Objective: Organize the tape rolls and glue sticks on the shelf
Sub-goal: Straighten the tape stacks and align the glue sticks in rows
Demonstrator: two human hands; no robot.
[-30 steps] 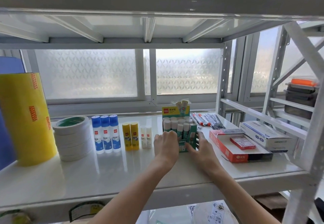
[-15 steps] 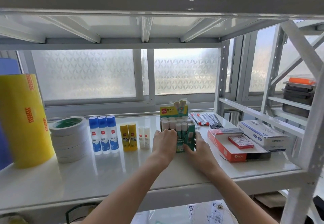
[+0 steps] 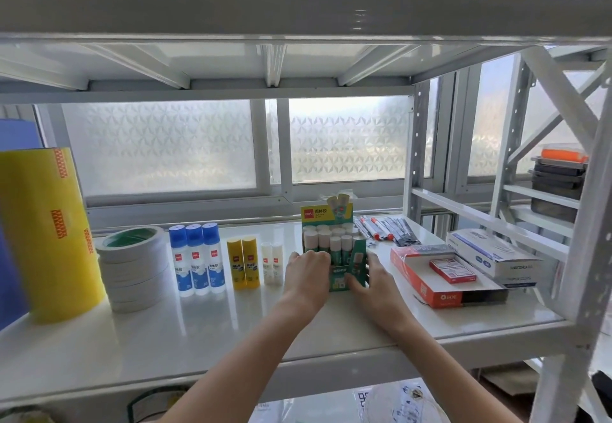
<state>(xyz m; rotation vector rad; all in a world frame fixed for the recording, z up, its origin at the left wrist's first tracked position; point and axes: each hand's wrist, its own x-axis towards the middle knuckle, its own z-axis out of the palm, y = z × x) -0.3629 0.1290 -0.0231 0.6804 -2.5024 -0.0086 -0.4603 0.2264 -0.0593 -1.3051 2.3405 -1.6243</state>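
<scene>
Glue stick box [image 3: 334, 257] clamped from both sides, looks like it's being squared up on the shelf [image 3: 231, 333]

The box sits mid-shelf with its white-capped sticks standing upright. The left hand [image 3: 306, 276] has curled fingers against its left wall, and the right hand [image 3: 374, 285] wraps the front right corner with the thumb on the green front panel. So both hands are gripping it, I'd guess so it slides without tipping the sticks. Just left of the box the loose stuff runs in a row by size: two small white glue sticks [image 3: 272, 265], two yellow ones [image 3: 243, 263], three blue-capped bottles [image 3: 197, 258], then the stack of white tape rolls [image 3: 134, 267]. The big yellow tape roll [image 3: 46, 233] is furthest left. That probably makes the box the next thing in the row. To the right of the box are markers [image 3: 385, 228] and a red carton [image 3: 437, 278], well clear of it
</scene>
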